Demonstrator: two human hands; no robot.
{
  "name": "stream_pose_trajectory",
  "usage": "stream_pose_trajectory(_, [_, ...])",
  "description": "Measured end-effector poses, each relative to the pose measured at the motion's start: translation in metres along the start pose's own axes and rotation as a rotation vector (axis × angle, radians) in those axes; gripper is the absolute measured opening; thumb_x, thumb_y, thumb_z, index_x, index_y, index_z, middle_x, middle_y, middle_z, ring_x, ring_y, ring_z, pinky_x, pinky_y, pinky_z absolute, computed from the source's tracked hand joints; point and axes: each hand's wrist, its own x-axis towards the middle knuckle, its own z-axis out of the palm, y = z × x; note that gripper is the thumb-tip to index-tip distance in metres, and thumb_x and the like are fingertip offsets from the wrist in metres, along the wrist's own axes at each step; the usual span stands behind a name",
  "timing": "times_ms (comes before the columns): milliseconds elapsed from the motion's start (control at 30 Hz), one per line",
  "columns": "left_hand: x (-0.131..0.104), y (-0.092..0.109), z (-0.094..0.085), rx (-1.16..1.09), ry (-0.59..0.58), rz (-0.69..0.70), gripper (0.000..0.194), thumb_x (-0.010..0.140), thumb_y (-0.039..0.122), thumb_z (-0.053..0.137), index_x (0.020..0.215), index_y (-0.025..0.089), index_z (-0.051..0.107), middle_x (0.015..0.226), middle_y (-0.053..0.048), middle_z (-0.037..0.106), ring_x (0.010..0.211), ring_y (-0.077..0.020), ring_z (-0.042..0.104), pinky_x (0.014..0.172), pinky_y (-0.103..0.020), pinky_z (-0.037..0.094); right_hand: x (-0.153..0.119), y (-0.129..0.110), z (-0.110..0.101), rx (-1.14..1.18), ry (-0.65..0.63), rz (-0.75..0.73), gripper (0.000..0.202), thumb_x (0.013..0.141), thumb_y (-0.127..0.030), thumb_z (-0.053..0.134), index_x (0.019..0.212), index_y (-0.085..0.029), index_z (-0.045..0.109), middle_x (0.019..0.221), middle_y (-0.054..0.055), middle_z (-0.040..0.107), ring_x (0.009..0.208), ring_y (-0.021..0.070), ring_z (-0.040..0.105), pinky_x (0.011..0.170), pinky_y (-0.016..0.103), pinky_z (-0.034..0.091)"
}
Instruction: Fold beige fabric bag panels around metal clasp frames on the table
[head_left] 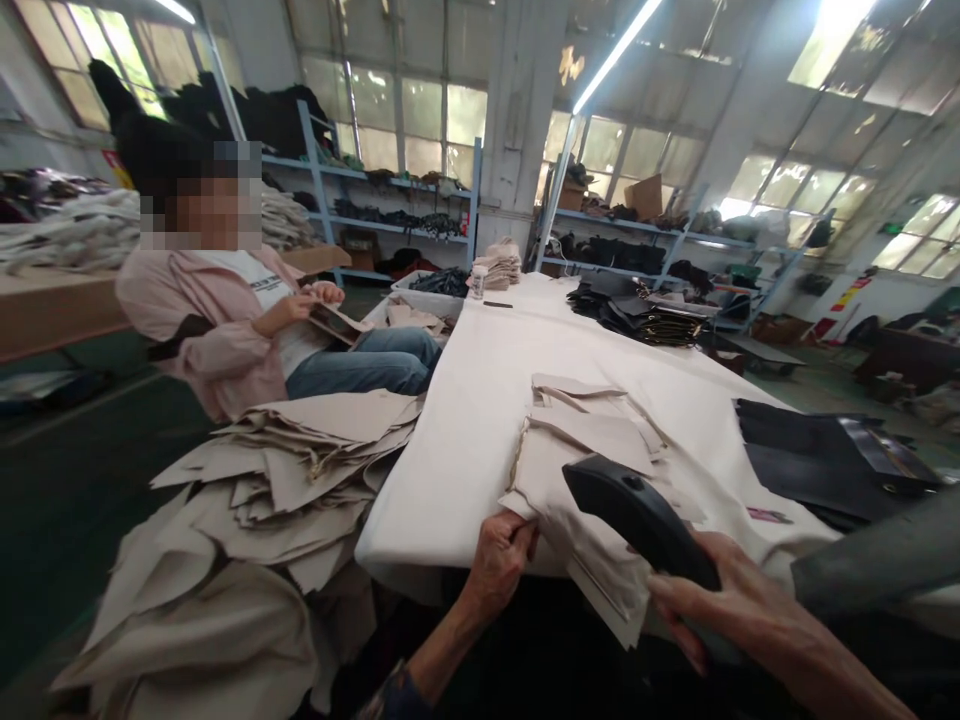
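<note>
My left hand is closed on the near left corner of a beige fabric piece at the front edge of the white-covered table. Part of that piece hangs over the edge. My right hand is wrapped round a black handheld tool, whose head is over the beige fabric. Whether the tool touches the fabric cannot be told. More beige pieces lie just behind, overlapping it.
Beige pieces are heaped left of the table. A seated person holds a piece beyond them. Black pieces lie at the right, a dark stack farther back. A grey cylindrical shape juts in at the lower right.
</note>
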Motion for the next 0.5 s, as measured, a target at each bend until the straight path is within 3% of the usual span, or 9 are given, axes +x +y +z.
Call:
stream_pose_trajectory(200, [-0.007,-0.016,-0.003,-0.031,-0.001,-0.029,0.034,0.088,0.026,0.045,0.054,0.019,0.044,0.054,0.003,0.042,0.055,-0.0130,0.040,0.057,-0.028,0.032,0.000,0.013,0.021,-0.013,-0.137,0.075,0.027,0.074,-0.041,0.060,0.079,-0.016,0.052,0.045,-0.005,0.052,0.039,0.0077,0.045,0.044,0.018,0.037])
stream_pose_trajectory(367, [-0.024,-0.030,0.007,-0.057,-0.020,-0.074,0.035,0.090,0.032,0.041,0.059,0.018,0.050,0.053,0.002,0.043,0.051,-0.0127,0.038,0.051,-0.027,0.030,0.021,0.003,0.039,0.026,-0.209,0.004,0.021,0.076,-0.035,0.057,0.081,-0.015,0.053,0.045,-0.005,0.051,0.037,0.0073,0.044,0.039,0.016,0.034])
stream_pose_trajectory(433, [-0.035,-0.027,0.004,-0.067,-0.108,-0.111,0.032,0.090,0.030,0.041,0.065,0.018,0.055,0.054,0.002,0.045,0.050,-0.0124,0.041,0.049,-0.026,0.031,0.028,-0.002,0.038,0.026,-0.184,-0.003,0.020,0.076,-0.035,0.057,0.079,-0.016,0.054,0.047,-0.005,0.052,0.038,0.0077,0.045,0.040,0.016,0.036])
stream_pose_trajectory(500, [-0.043,-0.018,-0.009,-0.026,-0.306,-0.158,0.025,0.087,0.025,0.045,0.064,0.018,0.055,0.056,0.003,0.047,0.050,-0.0119,0.044,0.048,-0.024,0.032,0.032,-0.001,0.033,0.032,-0.163,-0.008,0.022,0.076,-0.037,0.058,0.075,-0.016,0.053,0.046,-0.004,0.052,0.039,0.0081,0.046,0.041,0.016,0.038])
